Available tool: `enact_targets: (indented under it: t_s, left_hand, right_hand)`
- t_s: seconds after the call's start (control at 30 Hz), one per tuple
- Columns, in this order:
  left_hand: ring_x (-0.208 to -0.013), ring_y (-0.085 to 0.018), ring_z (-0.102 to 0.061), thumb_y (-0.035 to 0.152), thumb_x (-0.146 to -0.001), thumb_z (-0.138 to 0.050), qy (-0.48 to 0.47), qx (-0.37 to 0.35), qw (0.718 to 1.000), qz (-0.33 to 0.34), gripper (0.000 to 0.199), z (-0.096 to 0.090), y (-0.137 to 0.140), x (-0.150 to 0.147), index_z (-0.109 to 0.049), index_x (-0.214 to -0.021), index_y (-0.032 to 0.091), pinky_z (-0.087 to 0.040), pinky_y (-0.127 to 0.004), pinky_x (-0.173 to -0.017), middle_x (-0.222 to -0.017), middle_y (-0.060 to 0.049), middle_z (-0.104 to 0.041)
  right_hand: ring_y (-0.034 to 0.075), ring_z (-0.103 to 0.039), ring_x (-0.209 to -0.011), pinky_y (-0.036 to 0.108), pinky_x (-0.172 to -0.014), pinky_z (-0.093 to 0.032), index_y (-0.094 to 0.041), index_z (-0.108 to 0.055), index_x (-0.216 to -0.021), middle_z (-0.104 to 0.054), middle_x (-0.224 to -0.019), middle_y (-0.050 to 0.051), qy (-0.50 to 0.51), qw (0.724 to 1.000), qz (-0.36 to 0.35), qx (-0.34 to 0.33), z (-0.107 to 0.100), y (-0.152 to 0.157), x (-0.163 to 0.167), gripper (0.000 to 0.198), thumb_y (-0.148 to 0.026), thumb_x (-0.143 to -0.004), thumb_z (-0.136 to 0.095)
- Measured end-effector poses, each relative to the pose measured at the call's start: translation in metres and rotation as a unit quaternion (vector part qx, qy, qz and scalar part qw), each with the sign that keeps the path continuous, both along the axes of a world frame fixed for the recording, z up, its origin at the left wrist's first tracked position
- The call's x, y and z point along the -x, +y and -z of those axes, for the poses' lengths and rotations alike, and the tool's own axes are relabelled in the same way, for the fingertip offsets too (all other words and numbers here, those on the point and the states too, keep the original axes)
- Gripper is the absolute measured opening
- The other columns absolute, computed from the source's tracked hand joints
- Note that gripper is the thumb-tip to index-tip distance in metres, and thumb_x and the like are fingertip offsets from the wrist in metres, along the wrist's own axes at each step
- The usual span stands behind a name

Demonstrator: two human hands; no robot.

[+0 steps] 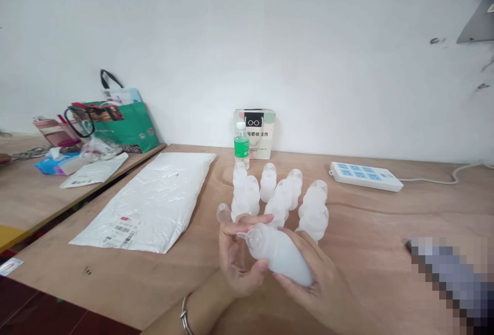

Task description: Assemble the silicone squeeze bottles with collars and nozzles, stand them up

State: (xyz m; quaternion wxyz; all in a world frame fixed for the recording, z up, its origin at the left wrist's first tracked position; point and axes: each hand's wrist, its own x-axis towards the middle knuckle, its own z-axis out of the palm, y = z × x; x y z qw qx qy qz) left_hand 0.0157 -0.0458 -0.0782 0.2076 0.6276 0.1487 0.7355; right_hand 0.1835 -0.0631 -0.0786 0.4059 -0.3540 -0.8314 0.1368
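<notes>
A translucent white squeeze bottle [287, 258] with a thin pointed nozzle lies tilted in my two hands, its nozzle end toward the left. My right hand [324, 278] is wrapped round the body of the bottle. At the collar, the fingers and thumb of my left hand [241, 260] curl around the nozzle end. Just beyond my left hand, a clear domed cap [223, 213] sits on the wooden table. Several similar white bottles with clear domed caps [283, 193] stand behind my hands, the nearest partly hidden by them.
A white plastic mailer [154, 196] lies on the wooden table [366, 237] at left. Behind the bottles stand a green-labelled water bottle [241, 145] and a paper bag [264, 139]. A power strip [365, 175] is at right, with a pixelated area [455, 273] nearer. Bags [131, 126] crowd the left table.
</notes>
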Motion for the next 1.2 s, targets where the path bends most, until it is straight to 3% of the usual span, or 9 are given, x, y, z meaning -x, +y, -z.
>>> enact_targets:
  t_s: [0.27,0.37,0.43,0.5,0.57,0.73,0.93,1.1,1.2]
  left_hand:
    - [-0.090,-0.023,-0.065,0.036,-0.080,-0.068,0.025,0.055,0.998,0.037,0.035,0.001,-0.001,0.005,-0.047,-0.106,0.027,-0.053,-0.033,-0.071,-0.100,-0.007,-0.065]
    - [-0.091,-0.023,-0.065,0.038,-0.079,-0.069,0.040,0.100,0.991,0.080,0.046,-0.001,-0.003,0.008,-0.044,-0.117,0.027,-0.052,-0.034,-0.075,-0.103,-0.009,-0.066]
    - [-0.088,-0.022,-0.065,0.042,-0.083,-0.065,0.057,0.134,0.979,0.142,0.055,-0.003,-0.006,0.012,-0.038,-0.128,0.025,-0.052,-0.033,-0.073,-0.106,-0.010,-0.067]
    - [-0.086,-0.021,-0.064,0.045,-0.086,-0.059,0.071,0.174,0.961,0.202,0.053,-0.004,-0.009,0.016,-0.039,-0.131,0.023,-0.051,-0.030,-0.070,-0.110,-0.012,-0.066]
    - [-0.088,-0.021,-0.064,0.046,-0.089,-0.053,0.078,0.212,0.943,0.246,0.046,-0.004,-0.011,0.018,-0.045,-0.127,0.022,-0.050,-0.029,-0.069,-0.117,-0.014,-0.064]
    - [-0.110,-0.029,-0.058,0.066,-0.072,-0.065,0.044,0.203,0.935,0.286,0.065,-0.002,-0.006,0.014,-0.054,-0.120,0.024,-0.047,-0.040,-0.090,-0.124,-0.011,-0.059]
    - [-0.108,-0.021,-0.057,0.050,-0.082,-0.064,-0.005,0.215,0.945,0.245,0.052,-0.002,0.003,0.012,-0.049,-0.126,0.026,-0.047,-0.032,-0.088,-0.123,-0.009,-0.058]
    - [-0.108,-0.023,-0.056,0.056,-0.069,-0.075,0.001,0.158,0.961,0.225,0.075,0.002,0.002,0.011,-0.044,-0.131,0.026,-0.048,-0.032,-0.085,-0.126,-0.010,-0.056]
    - [-0.105,-0.021,-0.059,0.033,-0.088,-0.061,-0.002,0.166,0.971,0.173,0.043,-0.003,0.003,0.017,-0.045,-0.128,0.027,-0.050,-0.032,-0.081,-0.119,-0.010,-0.059]
  right_hand:
    - [0.025,-0.061,-0.092,0.034,-0.072,-0.054,-0.028,-0.047,-0.131,-0.056,-0.106,0.009,0.031,0.999,0.010,-0.006,0.009,0.005,-0.005,0.051,-0.022,-0.083,-0.062]
    - [0.023,-0.061,-0.084,0.033,-0.070,-0.052,-0.028,-0.055,-0.124,-0.059,-0.097,0.006,0.089,0.988,-0.040,0.118,0.002,0.005,-0.003,0.046,-0.029,-0.080,-0.067]
    - [0.018,-0.059,-0.069,0.028,-0.059,-0.050,-0.025,-0.060,-0.117,-0.059,-0.082,0.003,0.152,0.934,-0.138,0.291,-0.003,0.002,-0.001,0.043,-0.043,-0.079,-0.068]
    - [0.015,-0.055,-0.057,0.024,-0.047,-0.044,-0.020,-0.063,-0.111,-0.059,-0.073,0.002,0.210,0.829,-0.241,0.460,-0.005,-0.001,0.001,0.053,-0.061,-0.077,-0.062]
    - [0.014,-0.055,-0.055,0.023,-0.045,-0.042,-0.018,-0.063,-0.110,-0.062,-0.076,0.005,0.233,0.772,-0.279,0.522,-0.006,-0.004,0.004,0.060,-0.068,-0.076,-0.058]
    - [0.024,-0.060,-0.093,0.035,-0.078,-0.049,-0.029,-0.054,-0.124,-0.062,-0.116,0.008,0.206,0.913,-0.154,0.316,-0.004,-0.007,0.007,0.047,-0.044,-0.081,-0.066]
    - [0.017,-0.054,-0.070,0.028,-0.060,-0.043,-0.028,-0.055,-0.123,-0.063,-0.101,0.006,0.258,0.851,-0.235,0.393,-0.005,-0.006,0.004,0.060,-0.062,-0.075,-0.065]
    - [0.015,-0.051,-0.069,0.027,-0.060,-0.041,-0.030,-0.057,-0.121,-0.062,-0.094,0.004,0.263,0.834,-0.258,0.411,-0.006,-0.008,0.004,0.058,-0.062,-0.073,-0.067]
    - [0.018,-0.053,-0.071,0.030,-0.062,-0.042,-0.028,-0.057,-0.119,-0.061,-0.088,0.005,0.259,0.834,-0.278,0.401,-0.009,-0.008,0.001,0.066,-0.065,-0.066,-0.069]
